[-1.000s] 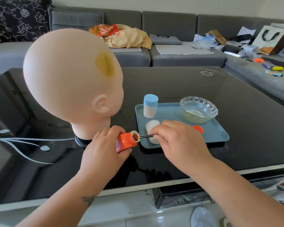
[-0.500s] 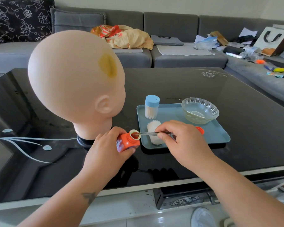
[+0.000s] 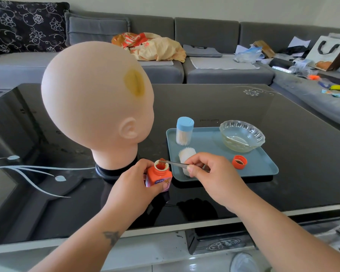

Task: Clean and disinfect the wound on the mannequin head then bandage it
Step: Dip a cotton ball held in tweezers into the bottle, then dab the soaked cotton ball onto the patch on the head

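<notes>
We log background: grey sofa (image 3: 224, 73) far | patterned cushion (image 3: 26, 26) far left | crumpled orange bag (image 3: 151, 46) on seat | white bag (image 3: 330, 52) far right.

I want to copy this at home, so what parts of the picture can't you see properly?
All from the head view:
- Bottle: the left hand covers its lower half; the label print is too small to read.
- Tweezers: the right hand hides the back end. What the stained tip holds is too small to tell.
- Gauze roll: that hand covers its near end.
- Mannequin head: its face is turned away.
</notes>
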The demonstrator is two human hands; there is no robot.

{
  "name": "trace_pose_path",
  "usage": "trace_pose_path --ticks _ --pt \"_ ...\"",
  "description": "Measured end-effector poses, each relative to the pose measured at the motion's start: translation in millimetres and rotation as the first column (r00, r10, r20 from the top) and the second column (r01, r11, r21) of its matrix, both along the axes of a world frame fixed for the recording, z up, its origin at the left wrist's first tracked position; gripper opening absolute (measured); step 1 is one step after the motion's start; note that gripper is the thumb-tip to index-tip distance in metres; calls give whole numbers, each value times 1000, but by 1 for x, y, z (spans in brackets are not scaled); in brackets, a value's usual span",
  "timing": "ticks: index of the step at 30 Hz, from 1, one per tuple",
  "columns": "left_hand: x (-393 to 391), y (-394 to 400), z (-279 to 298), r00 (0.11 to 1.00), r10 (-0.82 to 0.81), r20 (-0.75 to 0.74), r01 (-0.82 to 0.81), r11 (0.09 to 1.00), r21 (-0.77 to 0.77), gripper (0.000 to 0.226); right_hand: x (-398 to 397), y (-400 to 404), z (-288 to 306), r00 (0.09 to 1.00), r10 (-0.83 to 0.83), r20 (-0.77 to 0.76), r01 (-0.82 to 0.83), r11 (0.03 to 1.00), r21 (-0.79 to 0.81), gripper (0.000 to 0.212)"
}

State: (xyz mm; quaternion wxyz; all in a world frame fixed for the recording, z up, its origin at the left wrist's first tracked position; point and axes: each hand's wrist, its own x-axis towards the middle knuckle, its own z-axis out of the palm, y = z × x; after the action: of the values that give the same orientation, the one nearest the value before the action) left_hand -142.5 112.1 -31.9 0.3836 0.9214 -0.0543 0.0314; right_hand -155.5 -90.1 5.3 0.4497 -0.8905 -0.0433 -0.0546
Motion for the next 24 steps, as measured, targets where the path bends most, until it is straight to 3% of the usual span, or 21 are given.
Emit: trace_pose_path --ticks 12,15,18,24 --pt "-7 2 12 998 -4 64 5 1000 -16 49 1 0 7 1000 2 4 -3 985 174 22" --pt "-11 0 28 980 11 197 -13 1000 8 53 2 -1 14 998 -31 49 22 987 162 21" --pt "-17 -2 48 922 23 387 -28 1000 6 38 4 -1 23 992 -75 97 55 979 196 20" --pt "-17 -1 85 686 73 724 -133 991 27 25 5 5 40 977 -75 200 15 958 285 26"
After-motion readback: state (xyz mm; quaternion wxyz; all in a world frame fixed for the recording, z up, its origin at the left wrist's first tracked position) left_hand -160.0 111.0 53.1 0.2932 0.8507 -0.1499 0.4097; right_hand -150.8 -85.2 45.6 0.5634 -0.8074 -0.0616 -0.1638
